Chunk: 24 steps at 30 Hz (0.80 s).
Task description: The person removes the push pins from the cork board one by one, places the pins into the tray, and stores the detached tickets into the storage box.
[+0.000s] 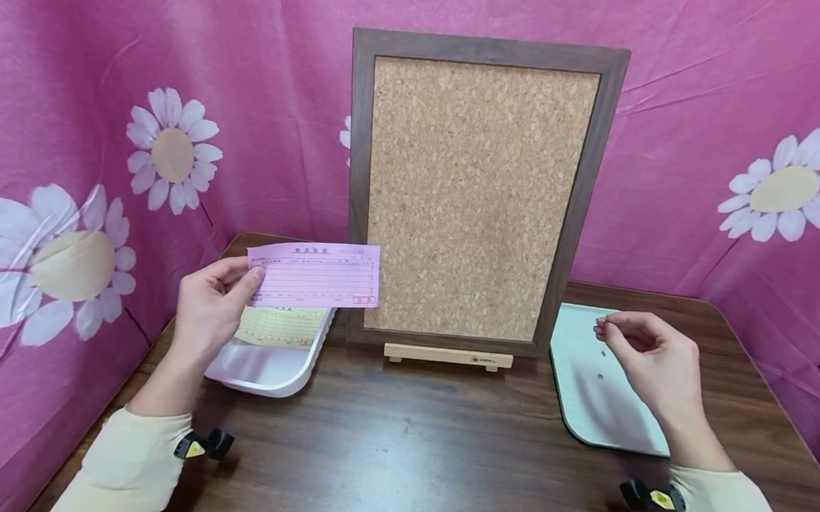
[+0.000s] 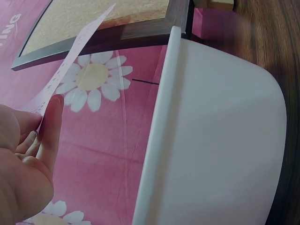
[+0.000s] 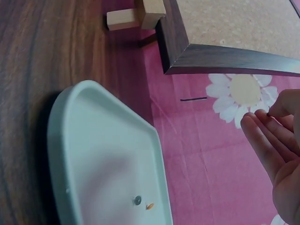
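Note:
My left hand (image 1: pixel 210 305) pinches a pink printed slip (image 1: pixel 316 277) by its left edge, thumb in front. The slip stands nearly upright and overlaps the lower left corner of the framed cork board (image 1: pixel 478 197). Below that hand, a white tray (image 1: pixel 287 382) holds a yellow printed slip (image 1: pixel 272 327). My right hand (image 1: pixel 652 364) is raised over a pale green tray (image 1: pixel 605 428), thumb and index finger pinching a tiny dark-tipped object (image 3: pixel 268 114), mostly hidden by the fingertips. In the right wrist view, a small silvery piece (image 3: pixel 137 200) and an orange piece (image 3: pixel 149 206) lie in the green tray.
The cork board stands upright at the back of the brown wooden table (image 1: pixel 396 461), on a light wooden stand (image 1: pixel 448 357). A pink cloth (image 1: pixel 272 80) with white daisies hangs behind and around the table. The trays flank the board.

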Motion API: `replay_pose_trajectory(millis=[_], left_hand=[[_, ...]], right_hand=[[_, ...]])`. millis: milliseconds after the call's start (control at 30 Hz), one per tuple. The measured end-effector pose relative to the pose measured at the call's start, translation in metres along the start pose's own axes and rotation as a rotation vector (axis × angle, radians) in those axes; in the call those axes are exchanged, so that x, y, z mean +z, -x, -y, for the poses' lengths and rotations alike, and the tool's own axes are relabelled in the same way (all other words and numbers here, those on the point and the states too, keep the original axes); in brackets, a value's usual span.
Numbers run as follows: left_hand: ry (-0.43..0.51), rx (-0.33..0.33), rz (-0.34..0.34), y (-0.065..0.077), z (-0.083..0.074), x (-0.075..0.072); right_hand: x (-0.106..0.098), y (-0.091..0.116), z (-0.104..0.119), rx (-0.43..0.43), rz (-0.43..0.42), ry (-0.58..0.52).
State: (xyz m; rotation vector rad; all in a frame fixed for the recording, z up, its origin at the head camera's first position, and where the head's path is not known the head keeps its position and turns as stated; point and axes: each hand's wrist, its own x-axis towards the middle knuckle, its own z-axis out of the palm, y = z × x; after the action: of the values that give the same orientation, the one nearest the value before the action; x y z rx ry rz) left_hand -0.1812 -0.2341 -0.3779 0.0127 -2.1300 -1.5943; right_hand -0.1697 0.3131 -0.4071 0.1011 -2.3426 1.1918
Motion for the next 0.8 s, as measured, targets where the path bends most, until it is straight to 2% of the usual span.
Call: replay_pose_trajectory(millis=[467,800], left_hand=[[-0.097,-0.052,-0.008,0.001,0.008,-0.023],[-0.131,-0.08,-0.025,0.0,0.017,-0.037]], right_hand=[[-0.011,0.014,-0.019,-0.021,0.004,0.102],[-0.018,0.026,-0.032,0.027,0.015,0.204]])
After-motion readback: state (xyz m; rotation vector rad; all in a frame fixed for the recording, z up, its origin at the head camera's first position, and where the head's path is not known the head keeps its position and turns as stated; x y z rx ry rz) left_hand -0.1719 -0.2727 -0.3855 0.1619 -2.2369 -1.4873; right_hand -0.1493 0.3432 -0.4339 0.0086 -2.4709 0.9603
